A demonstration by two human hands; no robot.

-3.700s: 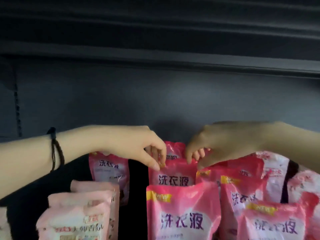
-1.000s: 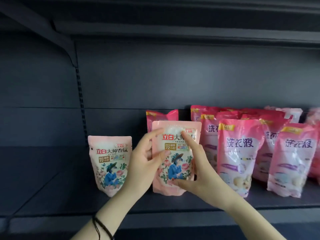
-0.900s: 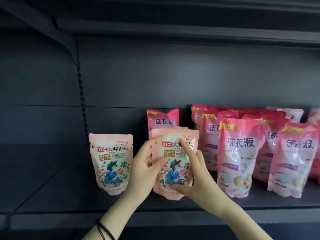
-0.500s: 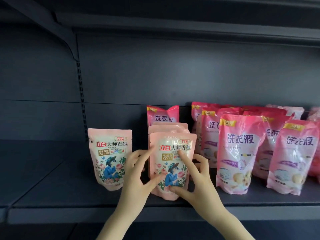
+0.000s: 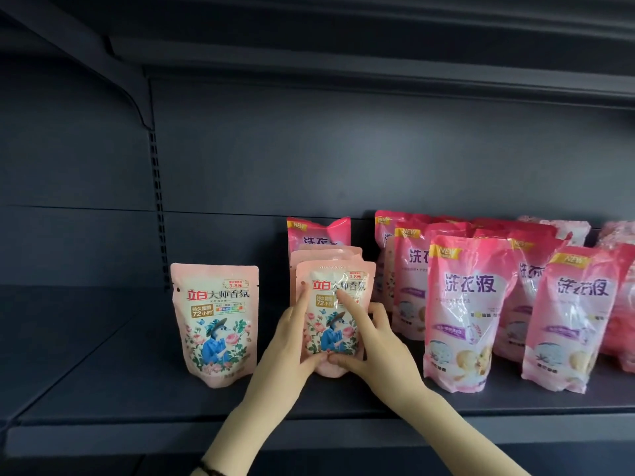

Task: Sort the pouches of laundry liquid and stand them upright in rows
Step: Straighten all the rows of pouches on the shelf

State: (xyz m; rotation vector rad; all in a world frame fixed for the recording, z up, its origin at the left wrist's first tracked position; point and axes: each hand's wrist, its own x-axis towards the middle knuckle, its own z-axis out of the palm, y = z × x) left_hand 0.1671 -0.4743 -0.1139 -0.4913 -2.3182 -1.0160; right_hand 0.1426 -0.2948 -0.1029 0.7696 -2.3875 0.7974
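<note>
**Set down: the floral pouch [image 5: 335, 314]**

Near the shelf [image 5: 137, 400] edge, the left hand [image 5: 288, 341] and right hand [image 5: 374, 341] clasp it, fingers curled round its sides. Lifted a second ago, it now stands upright, fronting its pale row [image 5: 326, 253]; release seems next.

Rear pale pouches [image 5: 324, 253] mostly hidden, rightmost pink pouch [image 5: 627, 321] cut off
</note>
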